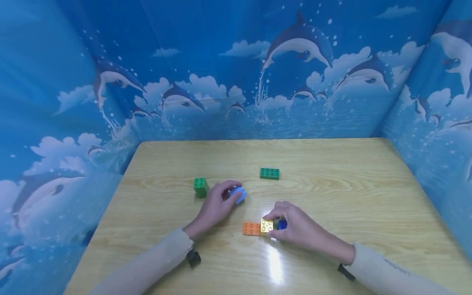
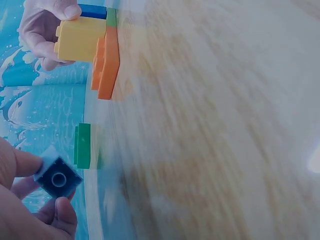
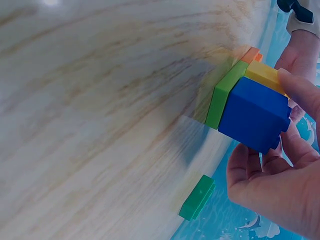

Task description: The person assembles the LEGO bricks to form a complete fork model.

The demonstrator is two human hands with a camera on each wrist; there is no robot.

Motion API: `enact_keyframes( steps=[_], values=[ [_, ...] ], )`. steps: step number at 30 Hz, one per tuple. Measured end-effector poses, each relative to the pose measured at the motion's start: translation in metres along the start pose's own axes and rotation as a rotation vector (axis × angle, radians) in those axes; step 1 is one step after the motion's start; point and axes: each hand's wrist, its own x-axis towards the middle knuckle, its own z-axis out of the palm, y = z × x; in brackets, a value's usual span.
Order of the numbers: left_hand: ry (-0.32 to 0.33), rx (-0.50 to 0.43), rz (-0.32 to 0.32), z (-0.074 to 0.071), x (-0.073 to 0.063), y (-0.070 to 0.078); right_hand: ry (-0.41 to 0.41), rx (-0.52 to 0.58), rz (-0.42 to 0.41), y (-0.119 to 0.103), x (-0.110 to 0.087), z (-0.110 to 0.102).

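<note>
My left hand (image 1: 217, 201) pinches a small light blue brick (image 1: 237, 195) between thumb and fingers; in the left wrist view that brick (image 2: 58, 178) is tilted, its hollow underside showing, raised over the table. To the right, my right hand (image 1: 296, 225) grips a yellow brick (image 1: 266, 226) with thumb and fingers at its two sides. The yellow brick sits over the joint of a flat orange brick (image 1: 251, 228) and a flat light green brick (image 3: 226, 95). A dark blue brick (image 3: 254, 114) stands on the light green one, beside the yellow, partly under my right palm in the head view.
A flat green brick (image 1: 269, 173) lies farther back on the wooden table (image 1: 332, 172). Left of my left hand stands a tall green block (image 1: 200, 187). A blue dolphin-print curtain (image 1: 228, 61) surrounds the table's back and sides.
</note>
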Motion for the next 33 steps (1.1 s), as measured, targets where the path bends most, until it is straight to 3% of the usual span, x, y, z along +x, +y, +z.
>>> enact_keyframes(
  steps=[5, 13, 22, 33],
  values=[
    [-0.002, -0.066, 0.041, 0.001, -0.001, 0.000, 0.002, -0.009, 0.004, 0.000, -0.001, 0.000],
    [-0.008, -0.115, 0.055, 0.001, -0.004, 0.000, 0.008, -0.019, 0.005, 0.001, -0.001, 0.000],
    [-0.120, -0.171, 0.106, -0.002, -0.012, -0.001, 0.009, -0.015, 0.000, 0.001, -0.001, 0.000],
    [-0.248, -0.133, 0.160, -0.004, -0.030, -0.006, 0.003, 0.005, 0.007, 0.001, -0.001, 0.000]
  ],
)
